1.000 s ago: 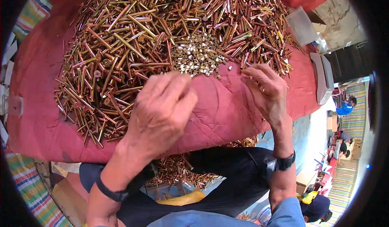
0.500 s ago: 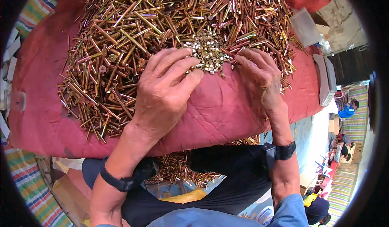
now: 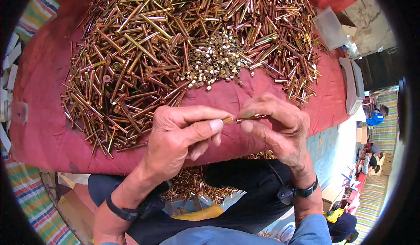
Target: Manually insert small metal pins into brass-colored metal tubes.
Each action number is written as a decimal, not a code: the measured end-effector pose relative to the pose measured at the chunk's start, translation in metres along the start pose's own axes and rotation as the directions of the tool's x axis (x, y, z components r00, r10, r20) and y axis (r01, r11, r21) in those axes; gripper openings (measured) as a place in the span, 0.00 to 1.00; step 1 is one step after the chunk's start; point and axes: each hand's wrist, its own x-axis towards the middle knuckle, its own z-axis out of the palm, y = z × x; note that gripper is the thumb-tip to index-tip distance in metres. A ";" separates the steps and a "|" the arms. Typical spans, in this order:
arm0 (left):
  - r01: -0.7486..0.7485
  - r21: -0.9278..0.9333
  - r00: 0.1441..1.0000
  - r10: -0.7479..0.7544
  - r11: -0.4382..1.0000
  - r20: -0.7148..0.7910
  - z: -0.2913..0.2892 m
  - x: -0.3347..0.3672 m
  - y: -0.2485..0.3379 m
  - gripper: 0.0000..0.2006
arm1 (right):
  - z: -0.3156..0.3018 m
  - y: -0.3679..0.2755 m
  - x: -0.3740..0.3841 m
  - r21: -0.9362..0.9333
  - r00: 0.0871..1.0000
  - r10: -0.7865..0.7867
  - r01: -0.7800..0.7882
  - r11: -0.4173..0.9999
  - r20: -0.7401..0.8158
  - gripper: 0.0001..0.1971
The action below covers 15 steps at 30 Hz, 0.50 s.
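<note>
My left hand [image 3: 181,133] is closed, with thumb and forefinger pinching a small gold-coloured ridged piece [image 3: 228,119]. Opposite it, my right hand [image 3: 280,126] grips a reddish-gold screw [image 3: 253,117] between thumb and fingertips. The ends of the two pieces point at each other almost in line; whether they touch I cannot tell. Both hands are over the front part of a red padded cloth [image 3: 214,100]. Just beyond them lies a small heap of silver and brass-coloured nuts [image 3: 214,61]. A large pile of long cross-head screws [image 3: 127,61] surrounds that heap on its far side and both flanks.
More screws [image 3: 197,186] lie below the cloth's front edge, between my legs. A clear plastic box [image 3: 329,28] and a pale flat device [image 3: 351,86] stand at the right edge. Other people [image 3: 377,116] sit farther off at right, beside striped sheeting [image 3: 387,109].
Both hands have drawn back from the nut heap toward me and come together. The ridged piece and the screw now show between the fingertips. Several nuts lie more spread out.
</note>
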 end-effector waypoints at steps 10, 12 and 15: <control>-0.023 0.033 0.995 0.020 0.999 0.093 -0.008 -0.008 -0.006 0.09 | 0.011 -0.004 -0.002 -0.055 0.993 -0.103 0.107 0.993 0.061 0.13; -0.038 0.064 0.993 0.031 0.997 0.118 -0.011 -0.008 -0.008 0.11 | 0.014 -0.012 0.001 -0.148 0.986 -0.154 0.163 0.975 0.071 0.14; 0.145 -0.291 0.969 -0.076 0.946 0.236 -0.004 -0.004 -0.008 0.20 | 0.030 -0.018 0.001 -0.345 0.918 -0.373 0.397 0.850 0.138 0.18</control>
